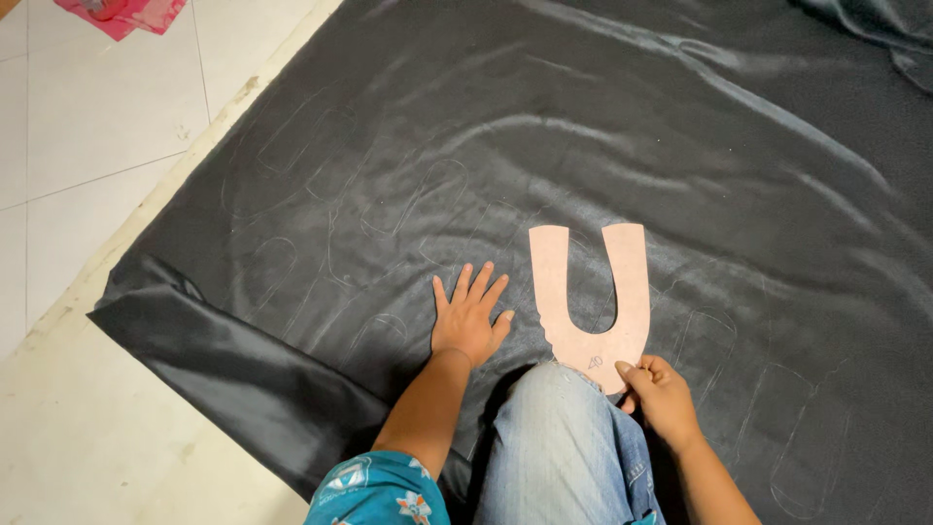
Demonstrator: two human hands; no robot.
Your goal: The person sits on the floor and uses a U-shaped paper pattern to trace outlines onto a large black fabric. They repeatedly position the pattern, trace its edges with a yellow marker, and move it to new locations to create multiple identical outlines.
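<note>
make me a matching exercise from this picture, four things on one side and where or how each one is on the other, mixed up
Things:
1. left hand
2. right hand
3. pinkish U-shaped card template
4. pink crumpled cloth

Places or states:
A. lies flat on the shiny black fabric, open end pointing away from the person
B. on the white tiled floor, at the top left corner
C. palm down with fingers spread, pressing the black fabric
D. pinches the near, curved end of the template, beside the knee in blue jeans

Pairs: 1-C, 2-D, 3-A, 4-B

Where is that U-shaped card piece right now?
The U-shaped card piece lies on the dark cloth, just right of the flat left hand, its bottom pinched by the right hand.
</note>
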